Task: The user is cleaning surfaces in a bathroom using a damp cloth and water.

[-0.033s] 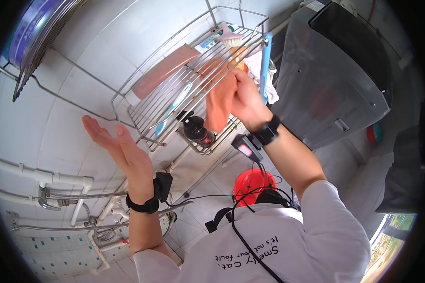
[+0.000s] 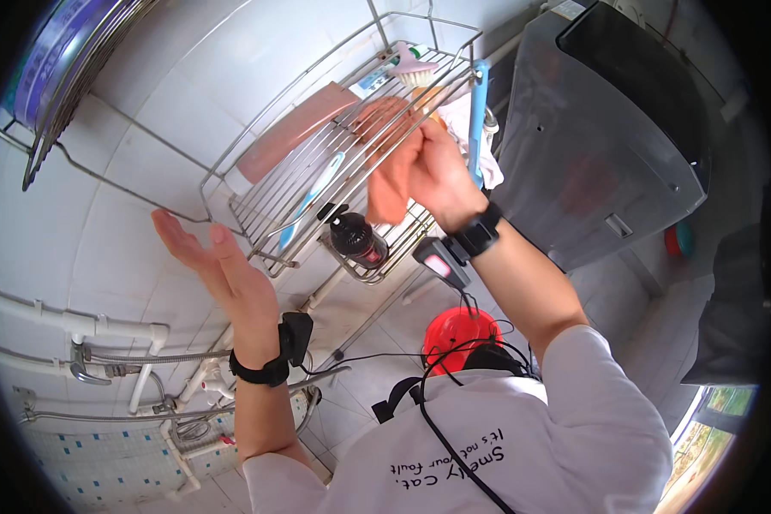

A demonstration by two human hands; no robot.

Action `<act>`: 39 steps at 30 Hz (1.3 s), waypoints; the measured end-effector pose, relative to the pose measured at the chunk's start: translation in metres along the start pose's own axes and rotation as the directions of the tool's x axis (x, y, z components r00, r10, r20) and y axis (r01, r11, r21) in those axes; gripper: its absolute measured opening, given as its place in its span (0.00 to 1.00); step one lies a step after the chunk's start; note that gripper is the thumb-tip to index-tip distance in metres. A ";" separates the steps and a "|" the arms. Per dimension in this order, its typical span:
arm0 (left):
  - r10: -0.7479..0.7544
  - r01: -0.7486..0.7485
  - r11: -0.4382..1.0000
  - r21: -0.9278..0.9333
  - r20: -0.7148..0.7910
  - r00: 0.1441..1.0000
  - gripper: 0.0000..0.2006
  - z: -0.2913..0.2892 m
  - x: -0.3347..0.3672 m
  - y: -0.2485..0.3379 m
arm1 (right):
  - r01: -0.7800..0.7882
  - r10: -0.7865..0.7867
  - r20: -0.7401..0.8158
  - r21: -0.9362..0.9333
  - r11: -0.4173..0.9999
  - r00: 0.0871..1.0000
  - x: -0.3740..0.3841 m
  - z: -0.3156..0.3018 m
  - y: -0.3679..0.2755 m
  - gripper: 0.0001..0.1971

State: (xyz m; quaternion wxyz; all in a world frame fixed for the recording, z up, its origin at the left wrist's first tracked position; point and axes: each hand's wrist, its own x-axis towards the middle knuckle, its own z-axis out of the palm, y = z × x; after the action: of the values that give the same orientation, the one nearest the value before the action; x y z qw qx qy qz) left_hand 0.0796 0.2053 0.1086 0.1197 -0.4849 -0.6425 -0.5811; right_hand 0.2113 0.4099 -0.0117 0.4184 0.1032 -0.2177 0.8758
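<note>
My right hand [image 2: 444, 177] is closed round an orange cloth [image 2: 391, 184] at the front edge of a two-tier wire rack [image 2: 265, 210] on the tiled wall. Part of the cloth lies behind the rack's wires, and its lower end hangs down. On the upper tier are a long pinkish-brown tube [image 2: 295, 133], a blue-and-white toothbrush [image 2: 310, 201] and a pink scrubbing brush [image 2: 414, 68]. A dark pump bottle [image 2: 355, 236] stands on the lower tier, just left of the cloth. Off the rack's left end, my left hand [image 2: 218, 270] is raised and holds nothing, its thumb apart from the fingers.
To the right hangs a large grey appliance [image 2: 608, 146]. A blue handle [image 2: 479, 120] and a white cloth [image 2: 458, 120] are at the rack's right end. White pipes [image 2: 103, 321] run along the lower left wall. A red bucket [image 2: 458, 330] stands on the floor. Cables trail from my wrist straps.
My right hand has shifted slightly to the left with the orange cloth, whose hanging end is now a little higher. My left hand stays almost where it was.
</note>
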 end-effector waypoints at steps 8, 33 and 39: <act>0.103 -0.103 0.995 0.004 -0.052 0.993 0.31 0.008 0.002 -0.007 | -0.081 0.077 -0.271 -0.002 0.997 0.959 -0.027 0.064 0.013 0.18; 0.098 -0.091 0.987 0.132 -0.048 0.994 0.28 0.010 0.005 -0.009 | -0.117 0.145 -0.364 0.097 0.988 0.920 -0.032 0.088 0.033 0.13; 0.057 -0.049 0.990 0.134 -0.055 0.997 0.29 0.004 0.001 -0.010 | -0.323 0.339 -0.121 0.135 0.937 0.933 -0.052 0.101 0.077 0.12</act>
State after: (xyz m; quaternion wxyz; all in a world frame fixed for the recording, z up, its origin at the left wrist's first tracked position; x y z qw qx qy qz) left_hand 0.0729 0.2113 0.1018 0.1859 -0.4754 -0.6629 -0.5478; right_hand 0.1837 0.2838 0.0357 0.2726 0.0258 -0.1518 0.9497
